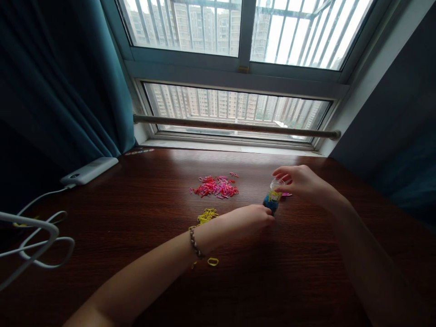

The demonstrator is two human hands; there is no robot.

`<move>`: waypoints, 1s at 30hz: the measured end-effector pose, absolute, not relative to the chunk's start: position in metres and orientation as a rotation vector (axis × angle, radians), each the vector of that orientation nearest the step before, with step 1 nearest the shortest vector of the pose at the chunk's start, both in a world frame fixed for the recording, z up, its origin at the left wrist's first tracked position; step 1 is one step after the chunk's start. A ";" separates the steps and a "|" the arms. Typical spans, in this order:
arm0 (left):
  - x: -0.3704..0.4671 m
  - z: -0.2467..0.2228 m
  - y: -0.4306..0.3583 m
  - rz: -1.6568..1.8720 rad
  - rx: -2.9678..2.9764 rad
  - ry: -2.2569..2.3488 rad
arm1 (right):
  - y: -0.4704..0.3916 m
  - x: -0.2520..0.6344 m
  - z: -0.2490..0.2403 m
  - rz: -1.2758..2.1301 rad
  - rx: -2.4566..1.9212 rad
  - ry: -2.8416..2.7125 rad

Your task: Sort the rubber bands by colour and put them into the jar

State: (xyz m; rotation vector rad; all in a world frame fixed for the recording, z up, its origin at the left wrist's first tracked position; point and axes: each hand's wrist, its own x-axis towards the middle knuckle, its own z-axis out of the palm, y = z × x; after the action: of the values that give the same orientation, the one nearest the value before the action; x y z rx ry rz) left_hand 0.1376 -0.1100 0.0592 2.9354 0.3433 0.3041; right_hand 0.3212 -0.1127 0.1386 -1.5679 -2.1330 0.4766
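A small clear jar [273,196] stands slightly tilted on the dark wooden table, with blue contents low down and yellow ones above. My left hand [259,217] is closed round its lower part, fingertips partly hidden. At the jar's mouth, my right hand [299,181] has its thumb across the near side and its fingers over the far rim. A heap of small pink and red loops [218,186], like rubber bands, lies to the left. Nearer, a pile of yellow loops [207,215] is partly covered by my left forearm. One yellow loop [213,261] lies apart. Something pink [286,195] shows behind the jar.
A white power bank [90,171] with a looped white cable [47,245] lies at the left beside the blue curtain [102,91]. Behind the table [163,181] is a window with a metal rail [235,126] across it.
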 end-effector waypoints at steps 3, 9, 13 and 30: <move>0.105 0.077 -0.104 0.375 2.787 0.440 | -0.112 0.324 0.138 0.381 -1.536 -2.178; 0.024 0.075 -0.086 0.330 2.447 0.833 | -0.128 0.298 0.142 -0.069 -1.327 -2.149; 0.006 0.060 -0.082 0.303 2.388 1.022 | -0.144 0.256 0.123 0.028 -1.131 -2.195; 0.002 0.038 -0.071 0.293 2.365 1.323 | -0.140 0.222 0.053 0.194 -1.113 -2.546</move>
State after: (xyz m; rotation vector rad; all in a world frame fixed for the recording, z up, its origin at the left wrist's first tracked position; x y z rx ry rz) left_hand 0.0016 -0.0713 0.0381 2.3648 1.3228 0.2925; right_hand 0.2223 -0.1396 0.0534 -1.1126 -2.5460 0.1942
